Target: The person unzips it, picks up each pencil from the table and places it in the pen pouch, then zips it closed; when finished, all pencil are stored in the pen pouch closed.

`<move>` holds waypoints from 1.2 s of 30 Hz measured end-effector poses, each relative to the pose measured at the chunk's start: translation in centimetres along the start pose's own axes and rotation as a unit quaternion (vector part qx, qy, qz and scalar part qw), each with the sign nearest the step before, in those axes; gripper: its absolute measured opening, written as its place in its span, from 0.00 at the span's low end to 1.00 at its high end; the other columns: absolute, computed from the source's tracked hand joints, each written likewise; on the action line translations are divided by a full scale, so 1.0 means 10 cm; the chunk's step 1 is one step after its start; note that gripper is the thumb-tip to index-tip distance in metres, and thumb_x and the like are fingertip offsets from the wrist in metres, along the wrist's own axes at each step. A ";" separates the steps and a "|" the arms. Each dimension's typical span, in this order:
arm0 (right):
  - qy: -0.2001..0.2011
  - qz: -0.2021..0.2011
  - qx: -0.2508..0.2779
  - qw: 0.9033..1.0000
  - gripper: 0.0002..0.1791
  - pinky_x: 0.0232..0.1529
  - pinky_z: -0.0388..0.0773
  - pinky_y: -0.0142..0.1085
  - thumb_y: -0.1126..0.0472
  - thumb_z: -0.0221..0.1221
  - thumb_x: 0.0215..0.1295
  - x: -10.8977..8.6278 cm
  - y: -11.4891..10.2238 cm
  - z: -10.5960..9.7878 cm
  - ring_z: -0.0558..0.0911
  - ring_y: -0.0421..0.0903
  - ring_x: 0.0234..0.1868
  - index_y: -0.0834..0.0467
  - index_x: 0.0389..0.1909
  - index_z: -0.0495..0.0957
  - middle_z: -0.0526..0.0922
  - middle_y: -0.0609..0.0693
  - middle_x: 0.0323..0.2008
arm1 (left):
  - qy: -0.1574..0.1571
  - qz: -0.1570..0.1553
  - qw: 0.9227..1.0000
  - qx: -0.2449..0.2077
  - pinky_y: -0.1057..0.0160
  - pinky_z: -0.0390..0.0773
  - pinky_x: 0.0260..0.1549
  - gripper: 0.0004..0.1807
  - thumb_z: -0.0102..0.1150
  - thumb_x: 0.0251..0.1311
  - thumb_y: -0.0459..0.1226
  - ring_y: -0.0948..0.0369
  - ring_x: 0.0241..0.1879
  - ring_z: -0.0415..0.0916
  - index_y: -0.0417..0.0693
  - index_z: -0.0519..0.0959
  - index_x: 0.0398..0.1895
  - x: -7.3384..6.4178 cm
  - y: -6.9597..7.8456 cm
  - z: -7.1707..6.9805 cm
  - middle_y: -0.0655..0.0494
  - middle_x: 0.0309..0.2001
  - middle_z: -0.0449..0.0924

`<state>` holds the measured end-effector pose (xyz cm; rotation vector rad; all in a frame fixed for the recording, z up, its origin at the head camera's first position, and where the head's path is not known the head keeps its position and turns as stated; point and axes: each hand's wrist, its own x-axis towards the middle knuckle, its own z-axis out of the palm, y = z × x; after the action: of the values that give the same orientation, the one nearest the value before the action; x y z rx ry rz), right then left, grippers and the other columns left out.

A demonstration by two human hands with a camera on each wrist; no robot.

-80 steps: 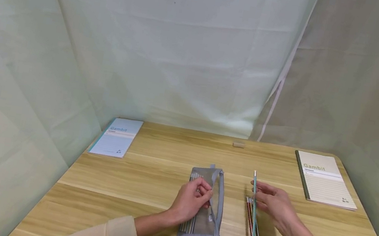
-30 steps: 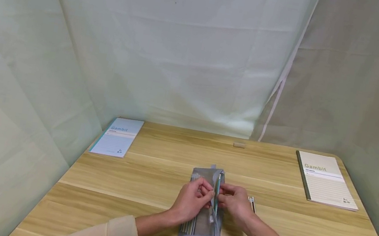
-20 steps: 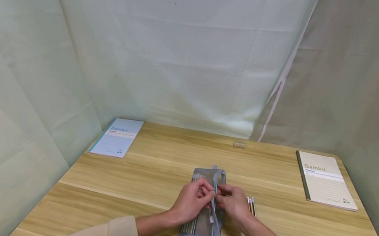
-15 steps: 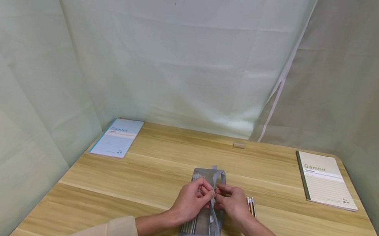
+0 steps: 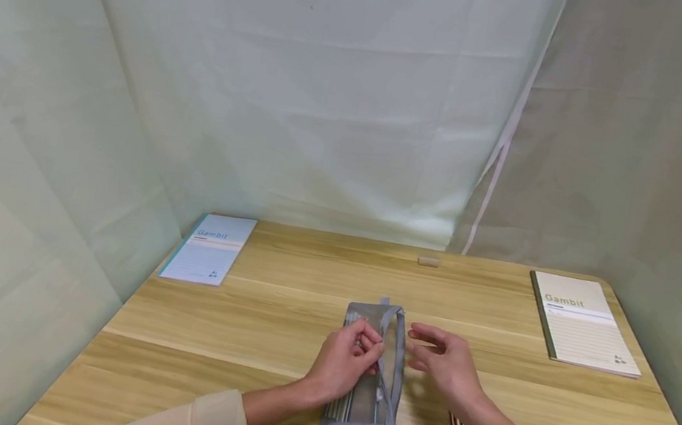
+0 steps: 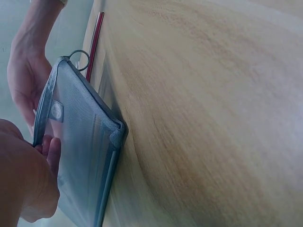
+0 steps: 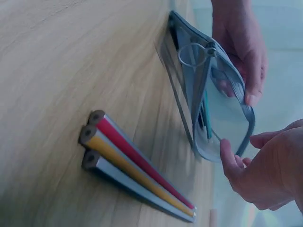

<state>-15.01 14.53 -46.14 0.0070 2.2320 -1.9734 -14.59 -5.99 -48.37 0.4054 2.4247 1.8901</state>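
Observation:
A grey mesh zip pencil case [image 5: 359, 404] lies on the wooden table with its mouth open towards the right. My left hand [image 5: 343, 359] pinches the near edge of that mouth and holds it up. Just right of the case is my right hand [image 5: 447, 366], fingers apart and holding nothing. A teal pencil [image 7: 206, 116] shows inside the case in the right wrist view, next to other slim items. On the table beside the case lie a red pencil [image 7: 135, 153], a yellow pencil [image 7: 137, 170] and a grey pencil [image 7: 135, 184], partly under my right forearm in the head view.
A blue notebook [image 5: 209, 248] lies at the back left and a cream notebook [image 5: 586, 323] at the back right. A small eraser-like block [image 5: 428, 262] sits near the table's far edge. Fabric curtains [image 5: 360, 95] surround the table.
My right hand carried the teal pencil left from beside the other pencils into the case, let it go, and moved back right. My left hand kept its hold on the case's edge.

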 end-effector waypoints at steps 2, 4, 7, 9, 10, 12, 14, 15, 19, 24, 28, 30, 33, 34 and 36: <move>0.007 -0.004 -0.008 1.000 0.24 0.52 0.90 0.45 0.73 0.59 0.75 -0.02 0.00 -0.07 0.84 0.63 0.60 0.73 0.69 0.73 0.80 0.71 0.63 | 0.000 -0.001 1.000 0.001 0.47 0.91 0.31 0.02 0.62 0.71 0.26 0.43 0.28 0.86 0.36 0.79 0.42 0.00 0.01 0.00 0.45 0.32 0.85; 0.015 -0.010 -0.014 1.000 0.24 0.52 0.90 0.44 0.72 0.60 0.75 -0.03 -0.01 -0.14 0.83 0.62 0.61 0.73 0.69 0.73 0.80 0.70 0.63 | 0.001 -0.002 1.000 -0.004 0.47 0.91 0.31 0.02 0.62 0.72 0.26 0.43 0.28 0.86 0.35 0.79 0.43 0.00 0.02 -0.01 0.43 0.32 0.85; 0.018 -0.013 -0.028 0.999 0.25 0.51 0.90 0.41 0.71 0.59 0.76 -0.06 -0.02 -0.27 0.83 0.59 0.60 0.73 0.70 0.71 0.79 0.70 0.64 | 0.007 -0.003 1.000 -0.020 0.47 0.92 0.31 0.02 0.62 0.72 0.26 0.45 0.27 0.86 0.35 0.78 0.43 0.02 0.03 -0.02 0.39 0.34 0.84; 0.018 -0.010 -0.032 0.999 0.25 0.51 0.90 0.40 0.71 0.59 0.76 -0.08 -0.02 -0.37 0.84 0.57 0.59 0.73 0.71 0.71 0.78 0.70 0.64 | 0.012 -0.005 0.999 -0.036 0.47 0.92 0.31 0.03 0.62 0.72 0.26 0.49 0.26 0.86 0.34 0.78 0.43 0.03 0.04 -0.04 0.36 0.34 0.83; 0.016 -0.008 -0.032 0.999 0.25 0.52 0.90 0.39 0.71 0.59 0.77 -0.09 -0.01 -0.42 0.84 0.56 0.59 0.73 0.71 0.70 0.78 0.70 0.64 | 0.014 -0.006 0.999 -0.043 0.48 0.92 0.32 0.03 0.62 0.72 0.26 0.51 0.26 0.86 0.34 0.78 0.43 0.04 0.05 -0.05 0.35 0.35 0.83; 0.014 -0.002 -0.035 0.999 0.26 0.53 0.89 0.38 0.70 0.59 0.77 -0.11 0.01 -0.50 0.84 0.55 0.59 0.72 0.72 0.69 0.77 0.70 0.65 | 0.017 -0.007 0.998 -0.056 0.50 0.92 0.32 0.03 0.62 0.72 0.26 0.56 0.25 0.85 0.33 0.77 0.43 0.05 0.06 -0.07 0.32 0.36 0.82; 0.011 0.004 -0.040 0.999 0.26 0.54 0.88 0.38 0.69 0.59 0.78 -0.14 0.03 -0.58 0.83 0.53 0.60 0.72 0.72 0.69 0.76 0.70 0.66 | 0.020 -0.006 0.998 -0.065 0.51 0.93 0.32 0.03 0.62 0.72 0.26 0.60 0.25 0.84 0.33 0.77 0.43 0.06 0.08 -0.10 0.33 0.35 0.82; 0.009 0.006 -0.043 0.999 0.26 0.55 0.88 0.38 0.68 0.58 0.78 -0.15 0.05 -0.62 0.83 0.53 0.61 0.72 0.73 0.69 0.76 0.69 0.67 | 0.023 -0.006 0.997 -0.068 0.52 0.93 0.31 0.03 0.62 0.72 0.26 0.61 0.24 0.83 0.33 0.77 0.43 0.07 0.09 -0.11 0.35 0.34 0.82; 0.006 0.011 -0.057 0.998 0.27 0.55 0.88 0.36 0.66 0.59 0.79 -0.19 0.10 -0.74 0.83 0.48 0.60 0.72 0.73 0.69 0.76 0.69 0.68 | 0.036 -0.010 0.996 -0.079 0.55 0.93 0.30 0.03 0.61 0.72 0.25 0.62 0.23 0.82 0.32 0.76 0.42 0.08 0.14 -0.16 0.44 0.31 0.80; 0.006 0.010 -0.077 0.997 0.27 0.51 0.88 0.35 0.65 0.60 0.78 -0.27 0.17 -0.86 0.85 0.46 0.55 0.73 0.72 0.69 0.77 0.69 0.66 | 0.048 -0.030 0.993 -0.101 0.58 0.93 0.31 0.04 0.61 0.72 0.26 0.61 0.26 0.83 0.31 0.76 0.43 0.07 0.17 -0.22 0.50 0.31 0.78; 0.001 0.021 -0.095 0.995 0.28 0.49 0.89 0.35 0.65 0.61 0.78 -0.30 0.23 -0.94 0.85 0.48 0.55 0.73 0.72 0.69 0.79 0.69 0.64 | 0.048 -0.047 0.992 -0.107 0.61 0.92 0.30 0.05 0.61 0.72 0.26 0.63 0.26 0.82 0.30 0.76 0.43 0.06 0.14 -0.24 0.54 0.31 0.77; -0.008 0.024 -0.093 0.995 0.28 0.47 0.89 0.36 0.66 0.61 0.77 -0.32 0.27 -0.96 0.85 0.51 0.54 0.75 0.72 0.68 0.79 0.69 0.62 | 0.049 -0.054 0.992 -0.106 0.63 0.91 0.29 0.04 0.61 0.72 0.25 0.64 0.25 0.81 0.30 0.76 0.42 0.06 0.12 -0.25 0.54 0.31 0.77; -0.021 0.017 -0.102 0.994 0.28 0.44 0.89 0.36 0.68 0.63 0.74 -0.34 0.35 -0.99 0.86 0.51 0.51 0.76 0.70 0.69 0.82 0.68 0.58 | 0.052 -0.058 0.992 -0.101 0.64 0.91 0.29 0.04 0.61 0.72 0.25 0.64 0.25 0.81 0.31 0.76 0.42 0.06 0.09 -0.25 0.55 0.31 0.77; -0.026 0.009 -0.111 0.993 0.28 0.43 0.89 0.36 0.69 0.64 0.73 -0.34 0.37 -0.99 0.86 0.50 0.50 0.77 0.69 0.69 0.82 0.68 0.57 | 0.052 -0.059 0.992 -0.101 0.64 0.91 0.29 0.04 0.61 0.72 0.26 0.64 0.25 0.81 0.32 0.76 0.42 0.06 0.09 -0.25 0.55 0.31 0.77; -0.026 0.000 -0.131 0.991 0.28 0.42 0.88 0.33 0.70 0.66 0.70 -0.35 0.42 -0.98 0.85 0.48 0.48 0.77 0.67 0.72 0.84 0.66 0.55 | 0.051 -0.057 0.992 -0.102 0.63 0.91 0.29 0.04 0.61 0.72 0.25 0.64 0.25 0.82 0.31 0.76 0.42 0.06 0.08 -0.25 0.55 0.30 0.77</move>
<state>-12.24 25.09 -48.70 -0.0768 2.4370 -1.6446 -15.49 -8.02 -46.88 0.1604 2.2280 2.1283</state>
